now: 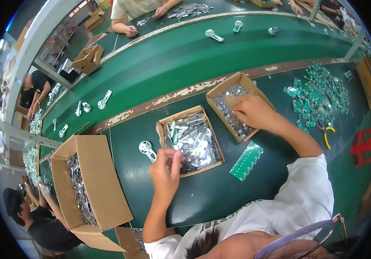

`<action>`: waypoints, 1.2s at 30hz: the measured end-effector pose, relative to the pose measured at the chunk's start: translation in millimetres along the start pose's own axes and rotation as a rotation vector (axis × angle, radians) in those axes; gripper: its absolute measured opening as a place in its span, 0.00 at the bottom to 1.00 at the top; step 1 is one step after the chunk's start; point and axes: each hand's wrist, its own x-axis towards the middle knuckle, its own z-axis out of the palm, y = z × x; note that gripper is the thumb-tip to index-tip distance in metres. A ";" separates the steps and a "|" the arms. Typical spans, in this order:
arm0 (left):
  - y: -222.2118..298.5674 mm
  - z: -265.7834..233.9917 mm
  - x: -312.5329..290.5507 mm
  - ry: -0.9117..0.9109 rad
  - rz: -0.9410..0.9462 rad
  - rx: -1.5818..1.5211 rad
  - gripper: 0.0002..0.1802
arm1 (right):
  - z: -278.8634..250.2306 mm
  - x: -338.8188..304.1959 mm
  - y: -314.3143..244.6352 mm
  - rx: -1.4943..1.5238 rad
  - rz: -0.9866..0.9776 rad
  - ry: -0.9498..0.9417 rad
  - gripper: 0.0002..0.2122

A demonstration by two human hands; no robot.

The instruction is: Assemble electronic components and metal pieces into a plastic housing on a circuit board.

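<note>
My left hand (164, 170) is raised at the near left edge of a shallow cardboard box (221, 152). Its thumb and fingertips are pressed together, and anything between them is too small to make out. Shiny, elongated metal pieces (200, 140) fill that box. A white plastic part with a round head and a handle (146, 148) lies just left of this hand. Over a second cardboard box (242, 139), my right hand (251, 112) reaches down with curled fingers among small silvery parts (233, 97). What those fingertips grip is hidden. A green circuit board panel (246, 160) lies nearer me.
A tall cardboard box (103, 181) of metal pieces stands left. Loose green circuit boards (323, 93) and yellow-handled pliers (327, 137) lie right. Beyond a ledge, a green conveyor belt (159, 71) carries several white parts. Other people work across the belt and at left.
</note>
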 end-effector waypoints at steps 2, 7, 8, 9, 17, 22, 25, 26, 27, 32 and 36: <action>8.4 -3.8 0.5 -0.023 -0.257 -0.310 0.06 | 3.4 0.1 8.1 0.148 0.000 0.085 0.05; 8.1 -10.9 2.3 -0.152 -0.491 -0.759 0.03 | -6.1 4.7 1.9 0.380 0.152 0.108 0.03; 9.6 -7.5 3.3 -0.124 -0.474 -0.787 0.03 | -6.4 5.2 1.2 0.381 0.149 0.104 0.03; 10.3 -5.6 3.2 -0.097 -0.456 -0.817 0.03 | -7.6 5.6 0.4 0.408 0.185 0.128 0.04; 8.3 -7.1 -8.2 -0.035 -0.325 -0.725 0.07 | -30.3 4.3 -44.7 1.095 0.295 -0.031 0.04; 13.2 -2.2 -9.4 0.017 -0.314 -0.779 0.13 | -26.4 17.7 -107.6 0.974 -0.149 -0.007 0.06; 11.4 -1.3 -11.6 0.022 -0.296 -0.754 0.11 | -10.2 25.6 -110.8 0.805 -0.301 0.118 0.08; 13.6 -1.1 -12.1 0.011 -0.294 -0.746 0.10 | -6.8 26.7 -110.0 0.807 -0.302 0.111 0.08; 13.6 -1.0 -12.0 0.014 -0.300 -0.749 0.10 | -3.9 27.2 -109.0 0.806 -0.313 0.086 0.08; 8.0 3.7 -11.2 -0.032 -0.343 -0.850 0.09 | 7.0 30.6 -109.9 0.854 -0.384 0.125 0.09; 9.4 2.0 -18.6 -0.035 -0.379 -0.773 0.10 | 4.0 25.0 -111.5 0.711 -0.414 0.140 0.08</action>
